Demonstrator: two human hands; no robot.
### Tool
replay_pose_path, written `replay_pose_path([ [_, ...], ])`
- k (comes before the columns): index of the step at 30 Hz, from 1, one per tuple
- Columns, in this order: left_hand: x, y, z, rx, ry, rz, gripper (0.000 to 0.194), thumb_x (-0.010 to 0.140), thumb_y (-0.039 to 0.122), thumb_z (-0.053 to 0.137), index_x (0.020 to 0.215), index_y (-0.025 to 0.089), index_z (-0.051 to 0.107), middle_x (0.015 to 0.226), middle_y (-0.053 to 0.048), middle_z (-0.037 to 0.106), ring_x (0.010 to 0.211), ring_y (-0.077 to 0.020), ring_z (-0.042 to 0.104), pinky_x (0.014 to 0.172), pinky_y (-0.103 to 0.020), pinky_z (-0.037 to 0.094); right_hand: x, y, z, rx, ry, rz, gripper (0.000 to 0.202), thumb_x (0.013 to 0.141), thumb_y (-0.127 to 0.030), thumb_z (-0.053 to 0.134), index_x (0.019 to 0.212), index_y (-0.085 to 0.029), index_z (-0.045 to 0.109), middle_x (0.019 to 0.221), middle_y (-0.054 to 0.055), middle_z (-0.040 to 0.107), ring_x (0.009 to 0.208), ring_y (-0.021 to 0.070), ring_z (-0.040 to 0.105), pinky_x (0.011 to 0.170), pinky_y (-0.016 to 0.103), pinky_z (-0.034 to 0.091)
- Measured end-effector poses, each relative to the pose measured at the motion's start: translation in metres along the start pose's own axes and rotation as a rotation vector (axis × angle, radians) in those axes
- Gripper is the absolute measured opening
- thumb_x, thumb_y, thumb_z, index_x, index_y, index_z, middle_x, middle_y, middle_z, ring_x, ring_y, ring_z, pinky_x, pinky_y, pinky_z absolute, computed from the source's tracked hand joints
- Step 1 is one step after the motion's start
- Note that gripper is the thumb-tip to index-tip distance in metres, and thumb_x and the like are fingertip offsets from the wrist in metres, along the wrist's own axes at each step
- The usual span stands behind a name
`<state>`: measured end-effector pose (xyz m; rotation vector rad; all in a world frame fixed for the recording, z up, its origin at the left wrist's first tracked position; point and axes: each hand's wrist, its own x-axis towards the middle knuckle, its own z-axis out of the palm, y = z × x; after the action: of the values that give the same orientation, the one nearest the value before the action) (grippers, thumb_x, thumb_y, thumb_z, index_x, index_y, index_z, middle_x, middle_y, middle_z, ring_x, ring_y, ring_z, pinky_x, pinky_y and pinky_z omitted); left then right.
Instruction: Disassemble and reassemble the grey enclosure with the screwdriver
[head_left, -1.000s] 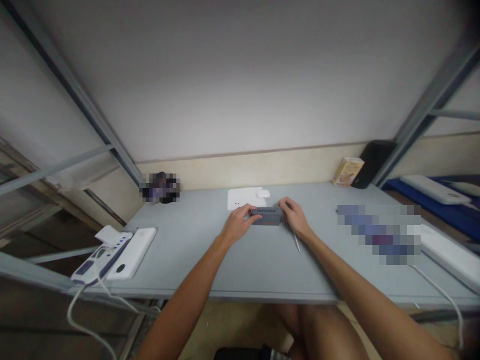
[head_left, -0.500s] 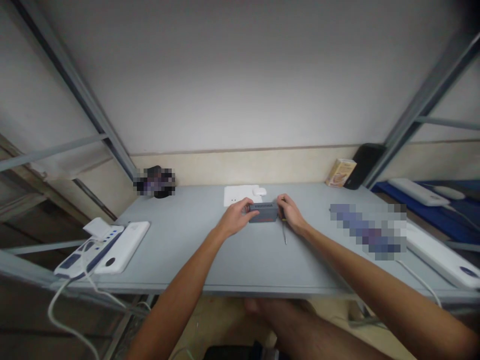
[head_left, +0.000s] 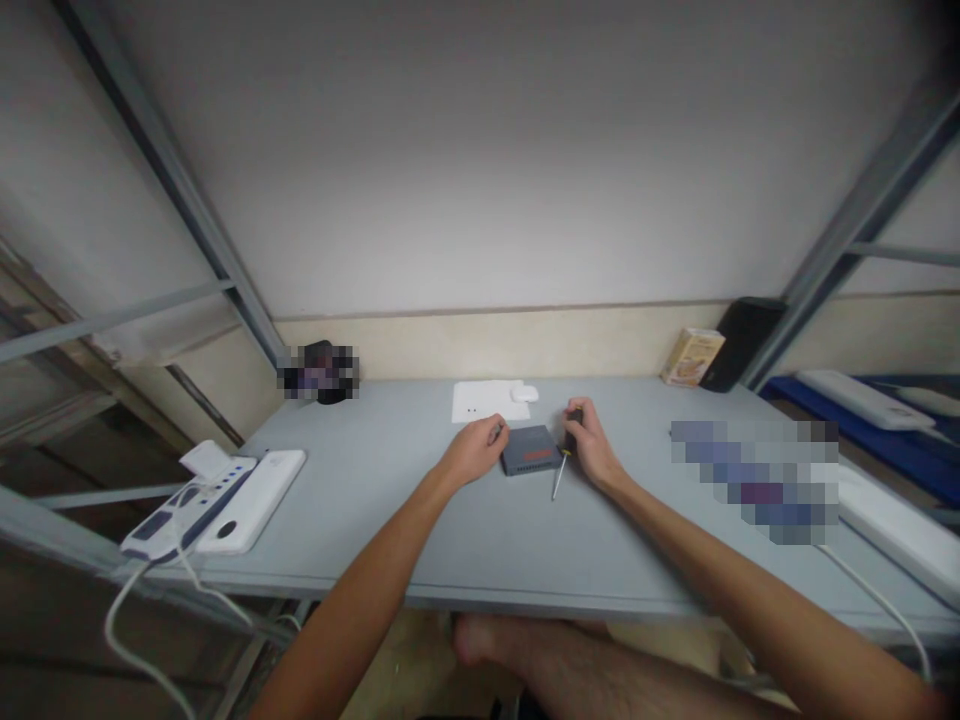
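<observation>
A flat dark grey metal box (head_left: 529,452) with a row of vent slots along its near side and a reddish label lies on the desk between my hands. My left hand (head_left: 472,450) is at the box's left edge with its fingers curled in; what they hold, if anything, is too small to make out. In my right hand (head_left: 592,445), just right of the box, is a screwdriver (head_left: 560,474) with a dark and yellow handle. Its metal shaft points down toward me, past the box's near right corner.
Behind the box lies a white sheet (head_left: 480,402) with two small dark dots and a white case (head_left: 525,394) on it. A power strip (head_left: 191,505) and a white slab (head_left: 259,500) are at left. A yellow carton (head_left: 691,358) stands back right; blurred items and cables lie right.
The box has gone from standing on edge to lying flat. My left hand has drawn its fingers in off it. The screwdriver's tip has swung left.
</observation>
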<state>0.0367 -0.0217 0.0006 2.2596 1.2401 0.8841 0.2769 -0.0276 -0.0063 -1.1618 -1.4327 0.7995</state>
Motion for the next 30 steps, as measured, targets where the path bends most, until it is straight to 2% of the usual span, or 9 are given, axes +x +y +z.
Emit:
replay_pose_path([
  [5,-0.005,0.011,-0.006,0.079,0.076,0.146,0.018,0.101,0.033,0.055,0.107,0.022,0.067,0.099,-0.005,0.062,0.100,-0.0225,0.057,0.096,-0.037,0.045,-0.028,-0.010,-0.008,-0.059,-0.077,0.048,0.034,0.092,-0.049,0.060,0.112,-0.028,0.041,0.081,-0.006,0.050,0.065,0.0153,0.049,0.061,0.028,0.042],
  [8,-0.008,0.017,-0.008,0.091,0.027,0.253,0.019,0.098,0.031,0.061,0.114,0.023,0.067,0.111,-0.008,0.061,0.111,-0.0248,0.054,0.105,-0.041,0.044,-0.052,-0.017,-0.019,-0.151,-0.067,0.055,0.043,0.088,-0.056,0.068,0.106,-0.028,0.042,0.077,-0.005,0.054,0.062,0.0153,0.049,0.056,0.027,0.039],
  [10,-0.009,0.019,-0.008,0.081,-0.015,0.282,0.019,0.096,0.027,0.062,0.114,0.024,0.068,0.114,-0.008,0.060,0.112,-0.0250,0.053,0.106,-0.042,0.045,-0.067,-0.023,-0.029,-0.274,-0.151,0.011,0.041,0.086,-0.055,0.072,0.096,-0.026,0.044,0.077,-0.004,0.056,0.066,0.0154,0.052,0.061,0.028,0.043],
  [12,-0.010,0.019,-0.008,0.068,-0.030,0.289,0.019,0.095,0.025,0.063,0.113,0.023,0.069,0.114,-0.008,0.059,0.112,-0.0251,0.053,0.106,-0.042,0.046,-0.079,-0.030,-0.039,-0.413,-0.313,-0.052,0.040,0.086,-0.053,0.074,0.086,-0.025,0.046,0.078,-0.002,0.059,0.071,0.0169,0.055,0.067,0.029,0.046],
  [13,-0.010,0.019,-0.007,0.061,-0.029,0.289,0.018,0.094,0.024,0.063,0.112,0.023,0.069,0.113,-0.008,0.059,0.112,-0.0251,0.053,0.105,-0.042,0.046,-0.084,-0.033,-0.043,-0.455,-0.423,-0.059,0.037,0.086,-0.052,0.074,0.088,-0.025,0.049,0.080,-0.001,0.063,0.074,0.0181,0.058,0.068,0.030,0.048],
  [15,-0.009,0.017,-0.005,0.043,-0.023,0.289,0.019,0.094,0.023,0.064,0.111,0.023,0.070,0.112,-0.008,0.059,0.111,-0.0250,0.054,0.104,-0.042,0.047,-0.091,-0.040,-0.049,-0.469,-0.567,-0.068,0.029,0.092,-0.047,0.069,0.109,-0.026,0.058,0.100,0.004,0.070,0.089,0.0218,0.066,0.083,0.035,0.053],
  [17,-0.009,0.016,-0.003,0.023,-0.018,0.293,0.019,0.094,0.022,0.063,0.111,0.023,0.070,0.112,-0.008,0.060,0.110,-0.0247,0.055,0.103,-0.041,0.048,-0.094,-0.045,-0.052,-0.463,-0.599,-0.087,0.034,0.097,-0.044,0.062,0.127,-0.028,0.059,0.118,0.008,0.070,0.106,0.0254,0.068,0.096,0.041,0.054],
  [20,-0.007,0.014,0.000,-0.001,0.004,0.295,0.018,0.093,0.019,0.062,0.109,0.023,0.070,0.110,-0.008,0.061,0.109,-0.0240,0.056,0.103,-0.040,0.049,-0.093,-0.047,-0.052,-0.447,-0.606,-0.096,0.039,0.100,-0.042,0.056,0.137,-0.029,0.059,0.130,0.011,0.069,0.117,0.0281,0.067,0.105,0.045,0.052],
  [30,-0.004,0.009,0.004,-0.077,0.062,0.285,0.018,0.089,0.012,0.062,0.101,0.021,0.073,0.106,-0.008,0.062,0.105,-0.0221,0.059,0.097,-0.036,0.051,-0.088,-0.053,-0.055,-0.482,-0.609,-0.115,0.035,0.103,-0.041,0.051,0.131,-0.029,0.068,0.127,0.008,0.072,0.116,0.0260,0.069,0.107,0.041,0.054],
])
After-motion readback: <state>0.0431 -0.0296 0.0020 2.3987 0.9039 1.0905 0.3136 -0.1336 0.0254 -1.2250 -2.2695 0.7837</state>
